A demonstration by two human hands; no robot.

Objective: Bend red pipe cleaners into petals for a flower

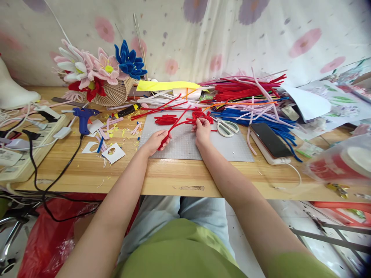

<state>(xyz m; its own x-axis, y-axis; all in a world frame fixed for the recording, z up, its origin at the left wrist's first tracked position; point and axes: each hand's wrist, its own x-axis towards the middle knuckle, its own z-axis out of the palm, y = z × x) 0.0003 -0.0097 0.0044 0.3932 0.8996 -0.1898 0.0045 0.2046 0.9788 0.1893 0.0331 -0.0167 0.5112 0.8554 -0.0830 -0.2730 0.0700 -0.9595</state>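
Near the middle of the frame, both hands work over a grey mat (185,144) that lies on the wooden table (162,177). The left hand (156,141) has its grip pressed together around the lower end of a red stem (176,124), a pipe cleaner that runs up and to the right from the fist. The right hand (202,131) pinches the other end, where the stem meets a red looped bundle (201,114) at the mat's upper edge. A second red bundle (165,119) lies on the mat just left of the stem, untouched.

Just right of the right hand lie white-handled scissors (227,128), partly on the mat. Further right, a dark phone (270,139) rests on a white block, beside a heap of blue, red, pink and orange pipe cleaners (249,92) that fills the upper right of the table.

At the upper left stands a basket (114,94) with pink, white, red and blue flowers (92,67). Below it a blue glue gun (84,117) lies on the table, its black cord trailing down toward the lower left. White paper scraps (113,152) and coloured snippets are scattered between the gun and the mat. A power strip (26,150) sits at the left edge.
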